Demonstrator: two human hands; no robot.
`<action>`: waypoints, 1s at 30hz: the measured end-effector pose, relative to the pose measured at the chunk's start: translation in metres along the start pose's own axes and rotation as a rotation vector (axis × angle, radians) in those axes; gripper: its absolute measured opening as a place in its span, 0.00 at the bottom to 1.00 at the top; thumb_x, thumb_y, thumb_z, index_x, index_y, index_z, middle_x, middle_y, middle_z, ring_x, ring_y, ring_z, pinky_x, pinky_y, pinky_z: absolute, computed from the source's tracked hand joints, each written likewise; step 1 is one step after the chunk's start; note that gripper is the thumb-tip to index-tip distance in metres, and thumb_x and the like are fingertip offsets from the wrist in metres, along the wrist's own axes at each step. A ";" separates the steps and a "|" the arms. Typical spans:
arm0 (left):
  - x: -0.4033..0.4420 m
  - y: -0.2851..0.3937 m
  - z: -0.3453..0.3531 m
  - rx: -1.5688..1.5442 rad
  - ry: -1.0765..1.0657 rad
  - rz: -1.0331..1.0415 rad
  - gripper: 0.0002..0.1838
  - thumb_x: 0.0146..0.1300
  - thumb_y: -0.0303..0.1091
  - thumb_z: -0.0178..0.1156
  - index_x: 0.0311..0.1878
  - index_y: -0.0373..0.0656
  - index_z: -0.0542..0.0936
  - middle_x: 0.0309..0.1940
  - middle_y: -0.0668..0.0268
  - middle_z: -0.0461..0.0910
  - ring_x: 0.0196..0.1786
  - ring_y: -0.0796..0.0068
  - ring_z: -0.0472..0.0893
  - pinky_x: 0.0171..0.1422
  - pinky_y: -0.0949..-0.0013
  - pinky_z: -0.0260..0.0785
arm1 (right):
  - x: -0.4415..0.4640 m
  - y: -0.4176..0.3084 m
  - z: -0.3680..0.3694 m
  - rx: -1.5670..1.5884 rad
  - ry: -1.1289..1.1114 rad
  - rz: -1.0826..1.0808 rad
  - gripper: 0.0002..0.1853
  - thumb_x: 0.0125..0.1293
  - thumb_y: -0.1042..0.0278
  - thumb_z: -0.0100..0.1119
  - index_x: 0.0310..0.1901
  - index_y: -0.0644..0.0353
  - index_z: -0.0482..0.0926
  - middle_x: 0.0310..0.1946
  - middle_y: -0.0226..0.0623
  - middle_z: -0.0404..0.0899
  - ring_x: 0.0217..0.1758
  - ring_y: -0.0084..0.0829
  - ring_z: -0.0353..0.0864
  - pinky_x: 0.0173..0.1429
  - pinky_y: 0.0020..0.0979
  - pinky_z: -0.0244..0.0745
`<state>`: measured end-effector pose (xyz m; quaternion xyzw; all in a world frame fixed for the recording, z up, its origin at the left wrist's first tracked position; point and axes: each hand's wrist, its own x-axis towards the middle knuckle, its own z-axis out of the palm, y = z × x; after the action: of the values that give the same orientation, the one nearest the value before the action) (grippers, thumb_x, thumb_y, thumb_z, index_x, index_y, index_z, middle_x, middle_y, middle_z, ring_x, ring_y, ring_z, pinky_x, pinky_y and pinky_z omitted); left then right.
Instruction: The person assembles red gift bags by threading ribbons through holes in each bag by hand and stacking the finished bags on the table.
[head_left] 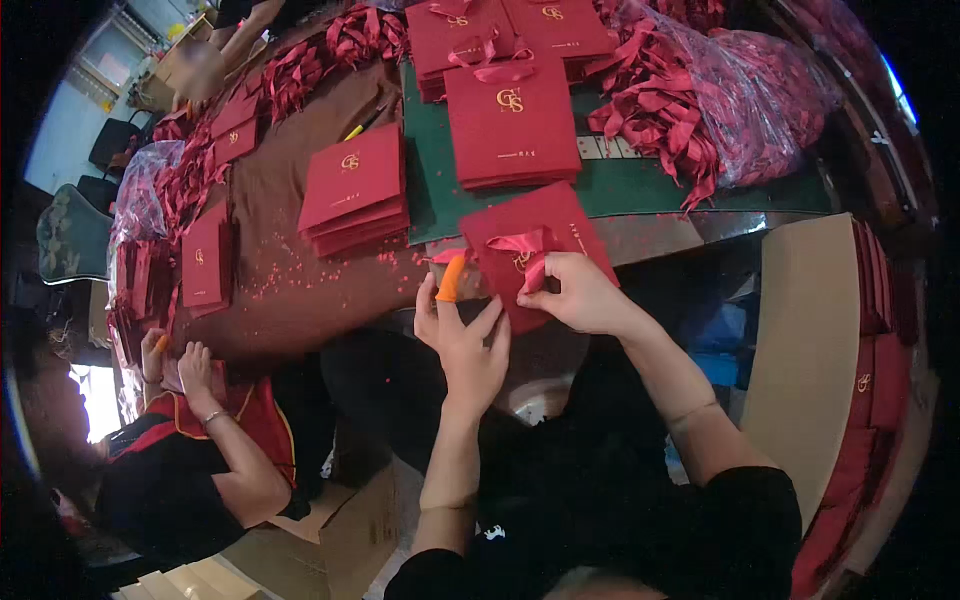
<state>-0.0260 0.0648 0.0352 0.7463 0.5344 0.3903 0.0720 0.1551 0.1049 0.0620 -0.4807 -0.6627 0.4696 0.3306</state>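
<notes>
A red paper bag point(588, 232) with gold print lies tilted at the table's near edge, with a red ribbon point(517, 242) at its top. My right hand point(585, 297) is closed, thumb and forefinger pinching a hanging part of the ribbon over the bag's face. Left of the bag, my left hand point(466, 345) wears an orange finger cot point(452, 279) on one raised finger. The ribbon's other end runs behind that finger and seems caught between the fingertips. My left thumb stands apart near the bag's edge.
Stacked red bags point(515, 125) stand on a green mat point(428, 180), another stack point(355, 185) to its left. Bundled ribbons point(655, 120) lie beside plastic wrap point(765, 100). A co-worker point(215, 430) sits at left. A cardboard box point(800, 350) with red bags stands at right.
</notes>
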 end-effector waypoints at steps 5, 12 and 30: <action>0.005 0.012 -0.002 0.029 0.005 0.043 0.12 0.45 0.25 0.68 0.36 0.44 0.85 0.64 0.47 0.64 0.70 0.43 0.56 0.70 0.50 0.47 | 0.000 0.007 0.005 -0.162 0.073 -0.184 0.08 0.54 0.72 0.69 0.32 0.64 0.78 0.31 0.42 0.79 0.37 0.35 0.80 0.41 0.34 0.74; 0.010 0.010 0.006 -0.009 0.000 0.093 0.08 0.44 0.22 0.66 0.30 0.42 0.82 0.50 0.55 0.73 0.63 0.48 0.63 0.65 0.49 0.52 | -0.006 0.012 -0.012 -0.098 0.015 -0.140 0.14 0.57 0.60 0.69 0.39 0.60 0.81 0.37 0.39 0.81 0.46 0.35 0.79 0.53 0.36 0.71; 0.016 -0.025 -0.044 0.032 -0.175 0.086 0.05 0.54 0.26 0.65 0.34 0.39 0.80 0.62 0.47 0.67 0.70 0.43 0.60 0.70 0.48 0.55 | 0.009 0.016 -0.023 0.531 0.151 0.118 0.38 0.71 0.33 0.34 0.26 0.63 0.76 0.23 0.35 0.78 0.21 0.22 0.75 0.26 0.23 0.69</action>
<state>-0.0717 0.0755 0.0606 0.8007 0.4998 0.3178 0.0897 0.1778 0.1214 0.0550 -0.4485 -0.4611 0.6080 0.4654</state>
